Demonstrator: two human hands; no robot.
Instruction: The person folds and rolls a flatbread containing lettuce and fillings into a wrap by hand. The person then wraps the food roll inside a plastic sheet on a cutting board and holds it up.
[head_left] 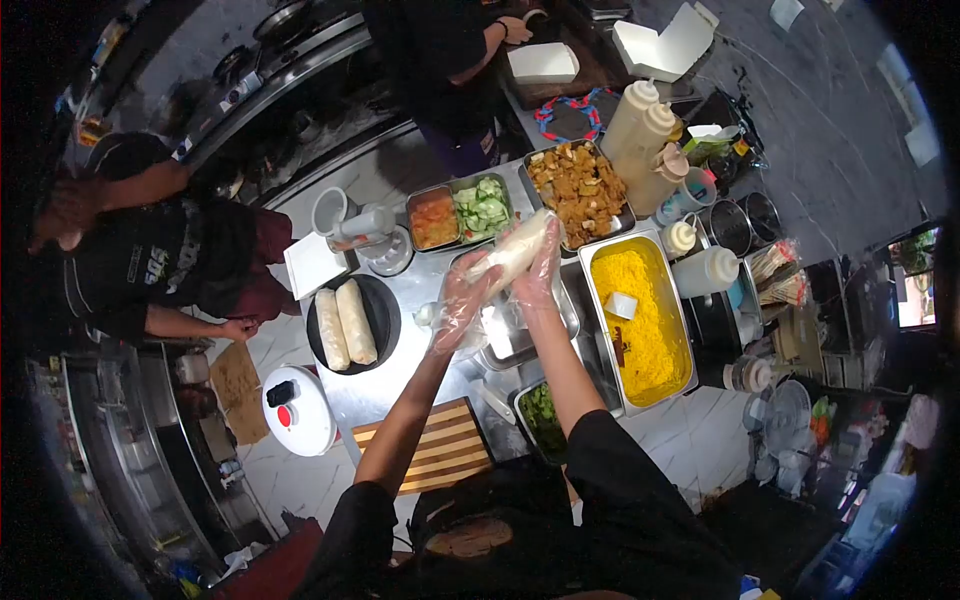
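A pale rolled wrap [518, 248] is held up over the metal counter between my two hands, tilted with its far end to the right. My left hand [464, 297], in a clear plastic glove, closes around its lower left end. Gloved the same way, my right hand [538, 278] grips the other end. Below them is a metal tray [512, 345], partly hidden by my hands. Two similar wraps [345, 325] lie side by side on a round black pan [384, 308] to the left. Nearer me is a striped wooden board [435, 445].
Around the hands stand trays of yellow rice [640, 310], browned chunks [578, 190], cucumber [483, 208], chopped tomato [434, 218] and green leaves [543, 415]. Squeeze bottles [708, 270] line the right side. One co-worker [180, 250] stands left, another [430, 60] at the back.
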